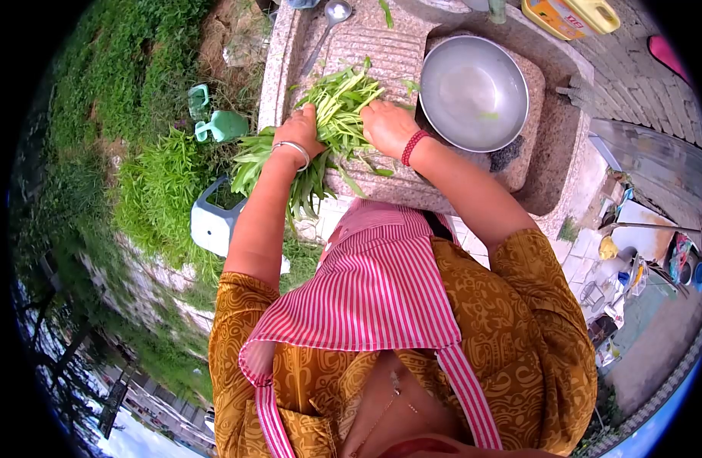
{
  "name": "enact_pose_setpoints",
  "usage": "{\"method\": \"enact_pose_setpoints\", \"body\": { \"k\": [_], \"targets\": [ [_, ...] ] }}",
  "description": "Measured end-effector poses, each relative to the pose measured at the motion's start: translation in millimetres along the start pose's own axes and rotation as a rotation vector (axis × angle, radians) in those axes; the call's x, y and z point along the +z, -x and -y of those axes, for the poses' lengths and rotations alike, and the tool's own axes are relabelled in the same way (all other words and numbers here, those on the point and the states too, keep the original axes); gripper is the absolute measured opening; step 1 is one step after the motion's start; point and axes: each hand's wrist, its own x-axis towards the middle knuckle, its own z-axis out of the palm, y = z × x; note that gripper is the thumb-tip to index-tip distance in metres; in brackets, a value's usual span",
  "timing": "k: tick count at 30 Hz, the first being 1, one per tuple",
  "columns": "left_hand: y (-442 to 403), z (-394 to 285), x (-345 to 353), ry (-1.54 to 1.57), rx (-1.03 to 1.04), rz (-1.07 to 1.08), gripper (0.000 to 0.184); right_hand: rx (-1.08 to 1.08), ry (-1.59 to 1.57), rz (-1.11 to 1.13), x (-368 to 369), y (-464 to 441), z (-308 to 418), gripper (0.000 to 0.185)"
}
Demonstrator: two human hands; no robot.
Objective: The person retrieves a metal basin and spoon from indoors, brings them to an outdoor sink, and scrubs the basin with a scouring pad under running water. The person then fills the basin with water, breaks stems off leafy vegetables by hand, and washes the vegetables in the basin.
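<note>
A bunch of long-stemmed leafy greens (340,114) lies on the ribbed stone draining board, its leaves hanging over the near left edge. My left hand (299,131), with a silver bangle at the wrist, is closed around the left side of the bunch. On the other side my right hand (389,128), below a red beaded bracelet, grips the stems with its fingers curled in. Some fingertips of both hands are hidden among the greens. Just right of my right hand, a round metal basin (474,93) holds water and a small green piece.
The stone sink (553,164) surrounds the basin. A metal ladle (328,30) rests at the board's far left. At the back right stands a yellow jug (571,18). Left of the sink are a green plastic container (223,126), a plastic stool (212,226) and growing plants.
</note>
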Motion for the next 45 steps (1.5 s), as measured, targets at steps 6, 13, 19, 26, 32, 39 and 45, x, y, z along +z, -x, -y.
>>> {"method": "enact_pose_setpoints", "body": {
  "k": [6, 13, 19, 26, 32, 39, 45],
  "targets": [
    [3.8, -5.6, 1.6, -0.057, -0.02, 0.014, 0.067, 0.137, -0.37, -0.232, -6.2, 2.7, 15.1, 0.016],
    [3.7, -9.8, 6.6, -0.088, -0.046, 0.002, 0.059, 0.34, -0.308, -0.416, 21.7, -8.3, 14.2, 0.017],
    [5.0, -8.5, 7.4, -0.033, -0.046, -0.005, 0.071, 0.177, -0.066, -0.088, -12.2, -16.8, -1.2, 0.014],
    [1.5, -7.3, 3.1, -0.052, -0.02, 0.03, 0.062, -0.119, -0.17, 0.026, -37.0, 13.9, 2.3, 0.02],
    [3.2, -4.5, 7.4, -0.06, -0.02, 0.023, 0.064, 0.641, -1.046, -0.507, -28.1, -13.7, -30.4, 0.022],
    [-0.7, -5.6, -0.7, -0.006, -0.006, 0.071, 0.081, 0.067, -0.333, -0.171, -24.4, -8.5, -33.1, 0.014],
    [0.5, -5.9, 0.6, -0.051, -0.002, 0.045, 0.076, -0.065, 0.045, 0.06, -10.9, -13.4, -21.0, 0.016]
  ]
}}
